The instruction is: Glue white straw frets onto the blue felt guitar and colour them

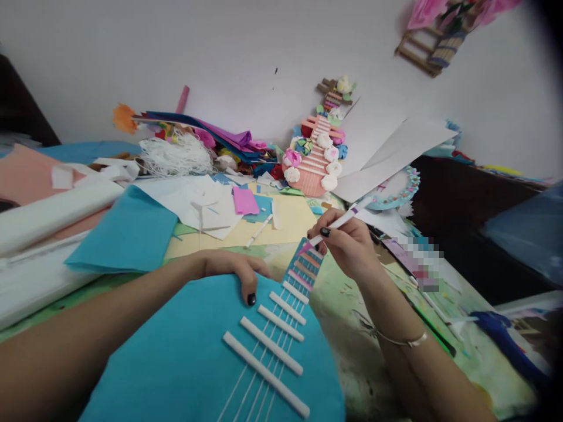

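Note:
A large blue paper-covered guitar shape point(176, 346) lies in front of me, its neck pointing away. Thin white strings run along it. White bars point(266, 346) cross the body, while pink and brownish strips point(305, 269) cross the neck. My left hand point(237, 271) grips the guitar's upper edge, thumb on the face and fingers mostly hidden behind. Pinched in my right hand point(349, 240) is a white felt-tip marker point(344, 218), slanting down to the left. Its purple-pink tip meets a strip near the neck's end.
A decorated pink paper guitar point(312, 176) leans on the wall. White string point(176, 153), a folded blue sheet point(127, 234) and white rolls point(57, 214) lie left. Another marker point(258, 231) lies beyond the guitar. Blue-handled scissors point(505, 340) lie right.

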The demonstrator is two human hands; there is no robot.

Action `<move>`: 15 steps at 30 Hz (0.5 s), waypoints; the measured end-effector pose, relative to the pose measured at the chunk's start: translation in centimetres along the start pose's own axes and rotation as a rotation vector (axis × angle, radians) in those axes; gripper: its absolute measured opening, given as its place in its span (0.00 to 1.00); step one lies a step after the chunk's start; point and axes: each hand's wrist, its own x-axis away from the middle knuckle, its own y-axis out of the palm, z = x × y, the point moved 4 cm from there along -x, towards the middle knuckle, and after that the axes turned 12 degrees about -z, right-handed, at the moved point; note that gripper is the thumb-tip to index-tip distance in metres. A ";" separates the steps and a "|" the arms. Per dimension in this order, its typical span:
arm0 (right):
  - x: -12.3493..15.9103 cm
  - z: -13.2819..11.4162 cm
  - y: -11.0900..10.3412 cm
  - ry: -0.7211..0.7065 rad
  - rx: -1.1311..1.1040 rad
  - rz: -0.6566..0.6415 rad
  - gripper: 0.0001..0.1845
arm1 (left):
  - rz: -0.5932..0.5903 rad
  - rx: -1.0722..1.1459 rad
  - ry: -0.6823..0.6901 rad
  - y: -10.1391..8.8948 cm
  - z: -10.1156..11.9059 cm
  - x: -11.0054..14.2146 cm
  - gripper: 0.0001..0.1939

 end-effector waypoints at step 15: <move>3.4 5.3 -0.8 0.209 -0.010 -0.184 0.08 | -0.143 -0.220 -0.189 -2.0 -2.6 -1.6 0.28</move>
